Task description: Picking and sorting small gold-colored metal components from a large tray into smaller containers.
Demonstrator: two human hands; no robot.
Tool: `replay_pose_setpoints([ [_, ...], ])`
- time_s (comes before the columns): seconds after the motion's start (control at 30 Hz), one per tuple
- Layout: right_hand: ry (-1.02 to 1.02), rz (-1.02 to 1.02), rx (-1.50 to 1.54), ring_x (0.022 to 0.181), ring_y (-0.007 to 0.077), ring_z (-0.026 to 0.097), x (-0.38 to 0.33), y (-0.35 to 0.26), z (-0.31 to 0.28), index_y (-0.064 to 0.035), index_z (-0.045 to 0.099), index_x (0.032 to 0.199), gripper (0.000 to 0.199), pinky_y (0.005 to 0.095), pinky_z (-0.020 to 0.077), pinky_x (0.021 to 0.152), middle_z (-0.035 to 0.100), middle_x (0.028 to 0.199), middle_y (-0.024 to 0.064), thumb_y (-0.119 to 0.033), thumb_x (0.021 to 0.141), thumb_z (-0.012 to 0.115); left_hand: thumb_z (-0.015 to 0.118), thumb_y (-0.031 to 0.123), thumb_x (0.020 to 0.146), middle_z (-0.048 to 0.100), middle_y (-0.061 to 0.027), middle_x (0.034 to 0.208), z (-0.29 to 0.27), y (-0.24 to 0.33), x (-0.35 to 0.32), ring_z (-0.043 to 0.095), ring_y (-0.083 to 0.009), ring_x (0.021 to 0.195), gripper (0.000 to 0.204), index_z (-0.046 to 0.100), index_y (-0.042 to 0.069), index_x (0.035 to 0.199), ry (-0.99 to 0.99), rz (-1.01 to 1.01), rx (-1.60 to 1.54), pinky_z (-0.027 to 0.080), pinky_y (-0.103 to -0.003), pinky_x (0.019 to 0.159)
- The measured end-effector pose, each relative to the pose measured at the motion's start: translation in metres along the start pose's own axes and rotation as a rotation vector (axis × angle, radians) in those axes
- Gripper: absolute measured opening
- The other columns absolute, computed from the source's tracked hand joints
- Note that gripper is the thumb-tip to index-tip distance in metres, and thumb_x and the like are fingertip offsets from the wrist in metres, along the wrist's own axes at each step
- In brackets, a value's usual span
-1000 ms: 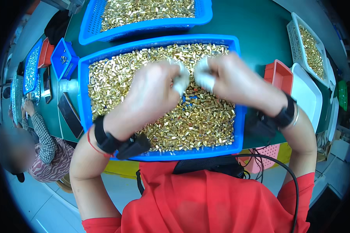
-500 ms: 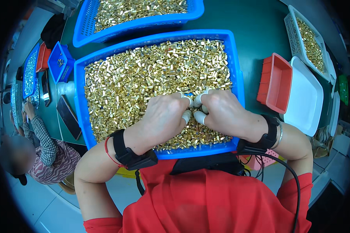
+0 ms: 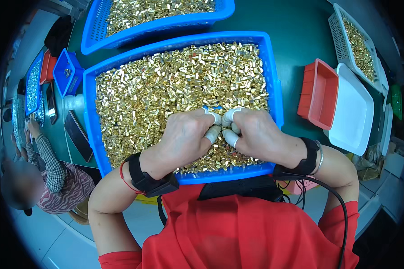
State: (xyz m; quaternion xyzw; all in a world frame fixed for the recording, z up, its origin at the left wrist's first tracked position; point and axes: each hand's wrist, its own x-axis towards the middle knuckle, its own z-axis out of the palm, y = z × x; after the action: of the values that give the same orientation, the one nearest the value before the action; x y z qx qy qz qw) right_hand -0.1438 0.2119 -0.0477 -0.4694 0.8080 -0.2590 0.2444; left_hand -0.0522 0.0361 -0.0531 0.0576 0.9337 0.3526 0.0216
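Note:
Both my hands meet over a large blue tray (image 3: pixel 270 62) filled with small gold-coloured, hollow metal pieces (image 3: pixel 179 83), which look like brass nuts or sleeves. My left hand (image 3: pixel 182 133) is closed, thumb and forefinger pinched together. Facing it, my right hand (image 3: pixel 261 134) pinches in the same way, its fingertips nearly touching the left ones. White finger covers wrap the fingertips of both. Whatever sits in the pinches is hidden by the fingers. A small bit of blue (image 3: pixel 214 107) shows just beyond the fingertips; its kind cannot be made out.
Behind stands another blue basket (image 3: pixel 166 23) of gold pieces. To the right are a red bin (image 3: pixel 306 92), a white tray (image 3: pixel 362 105) and a white basket (image 3: pixel 343 42) of gold pieces. Left are a small blue bin (image 3: pixel 69 67), a dark flat object (image 3: pixel 77 134) and a seated person (image 3: pixel 54 172).
Both hands stay pinched at nearly the same spot over the tray, with the fingers shifted slightly. A little more of the blue bit shows beyond the left fingertips.

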Motion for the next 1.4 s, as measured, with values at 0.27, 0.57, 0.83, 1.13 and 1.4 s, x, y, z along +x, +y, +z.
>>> replay_pose_setpoints([
  [0.27,-0.186,0.216,1.486,0.067,0.0105,0.056,-0.014,0.028,-0.065,-0.0058,0.056,0.092,0.014,0.0270,0.0454,0.052,0.057,0.084,0.0016,-0.009,0.081,0.065,0.059,0.011,0.084,0.054,-0.0079,0.064,-0.043,-0.010,-0.006,0.055,-0.0117,0.054,0.012,0.064,0.000,0.085,-0.115,-0.476,-1.347,0.044,-0.028,0.048],
  [0.57,-0.053,-0.083,0.006,0.062,0.0296,0.061,-0.008,-0.004,-0.012,-0.0039,0.062,0.083,0.011,0.0401,0.0475,0.052,0.059,0.069,0.0121,-0.011,0.076,0.066,0.065,0.012,0.077,0.059,-0.0134,0.065,-0.007,0.012,-0.006,0.056,-0.0250,0.052,0.014,0.068,0.004,0.089,-0.083,-0.133,-0.070,0.046,-0.036,0.049],
  [0.83,-0.073,-0.049,-0.146,0.062,0.0320,0.060,-0.007,-0.010,-0.002,-0.0041,0.063,0.078,0.010,0.0429,0.0471,0.053,0.059,0.067,0.0133,-0.013,0.075,0.067,0.068,0.012,0.075,0.059,-0.0165,0.066,-0.008,0.015,-0.002,0.059,-0.0320,0.056,0.015,0.068,0.004,0.087,-0.199,-0.115,0.050,0.046,-0.041,0.050],
  [1.13,-0.195,0.259,0.930,0.055,0.0086,0.050,-0.017,0.017,-0.057,-0.0027,0.064,0.086,0.013,0.0280,0.0406,0.048,0.048,0.061,0.0045,-0.014,0.080,0.064,0.060,0.005,0.079,0.057,-0.0054,0.058,-0.045,-0.004,-0.014,0.053,-0.0093,0.053,0.008,0.066,0.001,0.082,-0.189,-0.589,-1.028,0.041,-0.026,0.048],
  [1.4,-0.071,0.002,0.176,0.056,0.0211,0.058,-0.017,-0.005,-0.004,-0.0037,0.065,0.081,0.012,0.0361,0.0446,0.049,0.055,0.062,0.0104,-0.015,0.077,0.066,0.062,0.001,0.076,0.058,-0.0031,0.059,-0.012,0.010,-0.019,0.051,-0.0090,0.050,0.012,0.066,-0.001,0.087,-0.069,-0.517,-0.718,0.040,-0.026,0.046],
])
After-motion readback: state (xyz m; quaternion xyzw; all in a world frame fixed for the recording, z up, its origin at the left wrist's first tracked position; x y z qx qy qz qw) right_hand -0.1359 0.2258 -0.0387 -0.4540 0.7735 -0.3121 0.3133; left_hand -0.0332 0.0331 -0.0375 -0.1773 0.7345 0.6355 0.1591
